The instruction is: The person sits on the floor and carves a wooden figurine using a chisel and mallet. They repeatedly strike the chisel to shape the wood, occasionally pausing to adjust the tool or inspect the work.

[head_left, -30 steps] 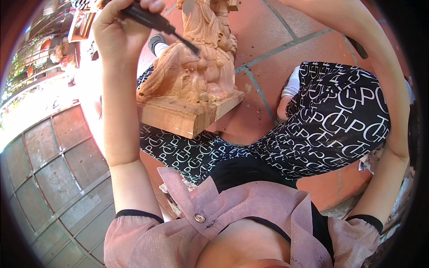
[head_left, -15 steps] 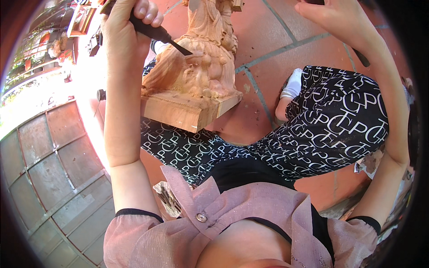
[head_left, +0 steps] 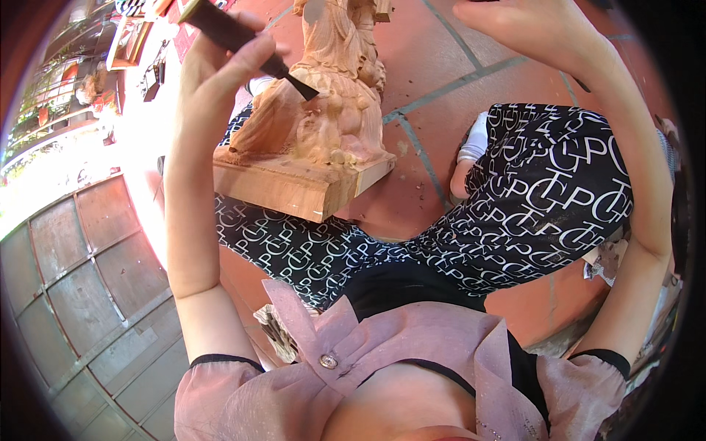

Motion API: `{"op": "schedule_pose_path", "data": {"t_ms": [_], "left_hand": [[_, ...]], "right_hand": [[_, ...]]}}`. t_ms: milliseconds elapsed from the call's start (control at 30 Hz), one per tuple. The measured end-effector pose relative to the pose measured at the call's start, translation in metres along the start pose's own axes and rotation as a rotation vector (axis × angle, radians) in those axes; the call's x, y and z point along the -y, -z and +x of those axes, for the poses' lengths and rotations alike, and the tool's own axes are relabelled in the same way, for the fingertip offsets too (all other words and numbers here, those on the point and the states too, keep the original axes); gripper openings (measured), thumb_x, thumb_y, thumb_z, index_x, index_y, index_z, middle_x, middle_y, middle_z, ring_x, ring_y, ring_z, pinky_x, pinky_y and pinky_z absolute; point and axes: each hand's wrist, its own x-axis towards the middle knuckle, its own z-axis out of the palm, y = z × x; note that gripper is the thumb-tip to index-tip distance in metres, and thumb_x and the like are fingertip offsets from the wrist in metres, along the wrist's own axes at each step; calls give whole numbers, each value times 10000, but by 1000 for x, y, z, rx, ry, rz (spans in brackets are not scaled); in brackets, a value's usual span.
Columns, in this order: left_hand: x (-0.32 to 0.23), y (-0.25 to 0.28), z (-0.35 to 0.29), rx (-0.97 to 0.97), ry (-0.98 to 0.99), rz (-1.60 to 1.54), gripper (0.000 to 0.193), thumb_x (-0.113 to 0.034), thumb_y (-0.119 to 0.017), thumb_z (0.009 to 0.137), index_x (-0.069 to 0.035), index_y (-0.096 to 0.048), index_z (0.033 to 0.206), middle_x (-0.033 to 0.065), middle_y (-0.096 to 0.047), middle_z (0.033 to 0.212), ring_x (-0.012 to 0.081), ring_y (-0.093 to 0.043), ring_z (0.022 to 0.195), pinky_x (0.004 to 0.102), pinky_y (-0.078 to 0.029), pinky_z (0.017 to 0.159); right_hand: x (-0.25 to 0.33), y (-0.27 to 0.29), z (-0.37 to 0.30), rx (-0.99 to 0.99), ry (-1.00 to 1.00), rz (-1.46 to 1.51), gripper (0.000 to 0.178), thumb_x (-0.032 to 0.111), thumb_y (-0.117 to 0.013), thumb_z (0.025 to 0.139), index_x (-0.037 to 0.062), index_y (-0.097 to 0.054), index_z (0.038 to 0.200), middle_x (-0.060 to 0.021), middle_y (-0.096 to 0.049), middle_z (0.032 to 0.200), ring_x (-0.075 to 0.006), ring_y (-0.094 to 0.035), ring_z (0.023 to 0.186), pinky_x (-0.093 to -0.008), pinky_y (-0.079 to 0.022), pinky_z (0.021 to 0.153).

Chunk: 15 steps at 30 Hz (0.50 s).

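Observation:
My left hand (head_left: 232, 70) is closed around the dark handle of a chisel (head_left: 219, 26), whose flat dark blade points down to the right. The blade tip is at the carved folds of a pale wooden statue (head_left: 334, 121), seemingly touching it. That statue stands on a thick square base between my legs; its upper part runs out of view at the top. My right hand (head_left: 526, 26) is raised at the upper right, fingers curled near the frame's edge. A dark bit of something shows at its fingers, too cut off to name.
Red floor tiles (head_left: 434, 88) with grey joints lie around the statue, with small chips scattered on them. My legs in black patterned trousers (head_left: 544, 191) flank the base. At the left are a panelled metal surface (head_left: 95, 257) and brightly lit clutter.
My left hand has loosened and turned its grip on the chisel, so more of the handle shows. My right hand has moved slightly left. The statue appears shifted a little left and down.

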Motion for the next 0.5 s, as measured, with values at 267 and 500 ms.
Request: {"op": "schedule_pose_path", "data": {"t_ms": [267,500], "left_hand": [[-10,1,1,110,-66,13,341,-14,-642,907,4,-493,1213,111,-618,1074,306,-684,1025,393,-607,839],[-37,-38,24,23,188,20,287,-55,-728,861,-31,-537,1075,44,-572,906,136,-625,796,285,-563,687]], "right_hand": [[-10,-3,-2,-94,-134,56,602,-30,-560,647,-4,-548,1248,-177,-667,913,-271,-671,847,-345,-502,715],[13,1,-16,-140,-276,-205,391,15,-622,662,-15,-595,1051,-120,-602,786,-199,-578,706,-322,-454,644]]}}
